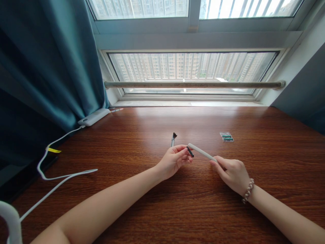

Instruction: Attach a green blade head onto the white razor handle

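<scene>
My right hand (233,173) is closed round the lower end of a slim white razor handle (202,152) that points up and to the left. At the handle's tip, my left hand (174,160) pinches a small black razor head (190,151) between thumb and fingers. Just beyond my left hand a second razor handle with a dark tip (173,139) lies on the wooden table (152,200). A small clear pack with green blade cartridges (226,137) lies further right.
A white power bank (93,117) sits at the back left by the teal curtain (45,67), with a white cable (58,176) trailing over the left of the table. A window with a metal rail (193,84) runs behind the table.
</scene>
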Demonstrator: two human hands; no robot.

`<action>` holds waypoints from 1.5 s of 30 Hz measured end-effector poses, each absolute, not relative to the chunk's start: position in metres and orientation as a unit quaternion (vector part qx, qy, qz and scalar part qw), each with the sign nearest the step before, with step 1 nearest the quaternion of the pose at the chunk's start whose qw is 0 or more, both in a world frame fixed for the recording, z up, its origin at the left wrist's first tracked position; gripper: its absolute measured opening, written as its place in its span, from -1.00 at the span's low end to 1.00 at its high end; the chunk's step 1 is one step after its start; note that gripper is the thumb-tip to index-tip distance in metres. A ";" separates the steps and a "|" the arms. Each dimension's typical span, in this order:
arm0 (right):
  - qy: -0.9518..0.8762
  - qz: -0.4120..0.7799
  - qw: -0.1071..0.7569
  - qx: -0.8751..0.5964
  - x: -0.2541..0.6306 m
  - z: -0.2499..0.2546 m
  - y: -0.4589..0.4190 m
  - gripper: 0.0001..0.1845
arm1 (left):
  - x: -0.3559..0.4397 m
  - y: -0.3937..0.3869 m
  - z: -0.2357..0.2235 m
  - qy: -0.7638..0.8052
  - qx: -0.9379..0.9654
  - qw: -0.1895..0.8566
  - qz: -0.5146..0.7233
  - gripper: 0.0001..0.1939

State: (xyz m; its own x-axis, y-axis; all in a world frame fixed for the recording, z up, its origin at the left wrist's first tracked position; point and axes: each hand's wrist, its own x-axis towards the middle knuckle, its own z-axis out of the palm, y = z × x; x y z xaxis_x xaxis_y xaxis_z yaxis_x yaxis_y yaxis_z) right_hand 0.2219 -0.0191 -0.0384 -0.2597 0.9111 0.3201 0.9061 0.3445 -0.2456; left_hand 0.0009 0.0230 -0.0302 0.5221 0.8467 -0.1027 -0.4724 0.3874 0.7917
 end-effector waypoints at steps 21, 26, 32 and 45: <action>-0.816 0.030 0.251 -0.519 0.225 -0.038 -0.020 -0.66 | 0.000 0.024 -0.025 0.280 0.294 0.800 0.442 -0.73; -0.815 0.033 0.247 -0.523 0.224 -0.037 -0.021 -0.65 | 0.001 0.022 -0.025 0.290 0.329 0.773 0.458 -0.67; -0.819 0.032 0.237 -0.522 0.224 -0.038 -0.020 -0.65 | 0.003 0.022 -0.026 0.293 0.367 0.752 0.463 -0.60; -0.799 0.053 0.246 -0.546 0.224 -0.038 -0.019 -0.60 | 0.003 0.021 -0.025 0.308 0.368 0.743 0.466 -0.58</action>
